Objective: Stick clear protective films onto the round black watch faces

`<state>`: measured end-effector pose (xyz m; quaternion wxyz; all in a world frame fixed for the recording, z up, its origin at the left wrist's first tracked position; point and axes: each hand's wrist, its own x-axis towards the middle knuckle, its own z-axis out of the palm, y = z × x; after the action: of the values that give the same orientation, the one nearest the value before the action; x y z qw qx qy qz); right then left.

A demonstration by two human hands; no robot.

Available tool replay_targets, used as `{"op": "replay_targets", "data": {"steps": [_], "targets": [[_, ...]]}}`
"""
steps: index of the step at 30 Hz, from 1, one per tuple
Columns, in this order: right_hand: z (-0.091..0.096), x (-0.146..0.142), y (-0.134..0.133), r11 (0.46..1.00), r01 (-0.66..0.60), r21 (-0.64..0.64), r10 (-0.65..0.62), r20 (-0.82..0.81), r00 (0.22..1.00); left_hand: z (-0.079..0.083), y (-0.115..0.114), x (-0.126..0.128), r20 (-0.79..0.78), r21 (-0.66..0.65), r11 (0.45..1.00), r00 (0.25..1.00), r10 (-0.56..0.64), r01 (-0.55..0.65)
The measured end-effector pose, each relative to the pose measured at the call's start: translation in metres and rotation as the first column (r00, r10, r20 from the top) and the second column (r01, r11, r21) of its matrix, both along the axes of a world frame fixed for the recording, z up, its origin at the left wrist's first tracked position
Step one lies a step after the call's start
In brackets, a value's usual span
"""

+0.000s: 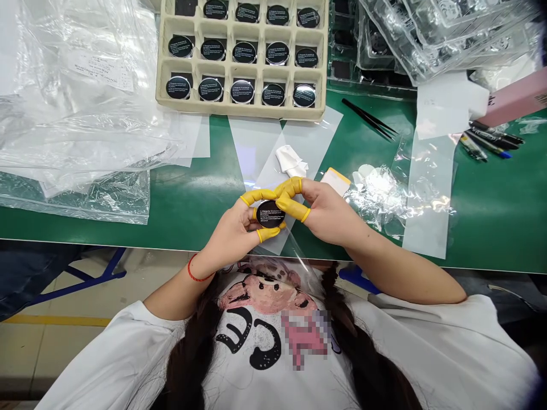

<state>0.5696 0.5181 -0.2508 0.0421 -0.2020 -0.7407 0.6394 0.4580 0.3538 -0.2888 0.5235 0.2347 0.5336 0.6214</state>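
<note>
A round black watch face (272, 218) with white printed text is held up near the table's front edge. Around its rim, the yellow-covered fingers of my left hand (236, 230) are closed. My right hand (327, 209), also in yellow finger cots, pinches at its upper right edge; whether a thin film lies between those fingertips I cannot make out. Just beyond my hands lies a crumpled white cloth (291, 162). A beige compartment tray (243, 110) at the back holds several similar round watch faces, one per compartment.
Clear plastic bags (85, 131) cover the left side. Black tweezers (370, 119), a white-and-yellow pad (337, 181) and a heap of clear round films (378, 191) lie to the right. Farther right are pens (491, 140), a pink box (517, 98) and stacked clear trays (444, 40).
</note>
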Motion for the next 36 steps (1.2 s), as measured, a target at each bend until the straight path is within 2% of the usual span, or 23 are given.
{"op": "replay_targets", "data": {"steps": [8, 18, 36], "targets": [[-0.0006, -0.0015, -0.0021, 1.000, 0.015, 0.025, -0.014, -0.039, 0.999, 0.0019, 0.0010, 0.0005, -0.004, -0.021, 1.000, 1.000, 0.023, -0.023], [-0.0011, -0.0011, -0.0033, 0.990, -0.002, 0.143, 0.011, -0.057, 0.998, -0.0006, 0.0008, 0.0003, -0.034, -0.005, 1.000, 0.999, 0.021, -0.021], [-0.0014, -0.0021, -0.0043, 0.979, 0.010, 0.202, 0.000, -0.050, 0.999, 0.0025, 0.0038, 0.0001, -0.053, -0.015, 1.000, 0.998, 0.018, -0.019]]}}
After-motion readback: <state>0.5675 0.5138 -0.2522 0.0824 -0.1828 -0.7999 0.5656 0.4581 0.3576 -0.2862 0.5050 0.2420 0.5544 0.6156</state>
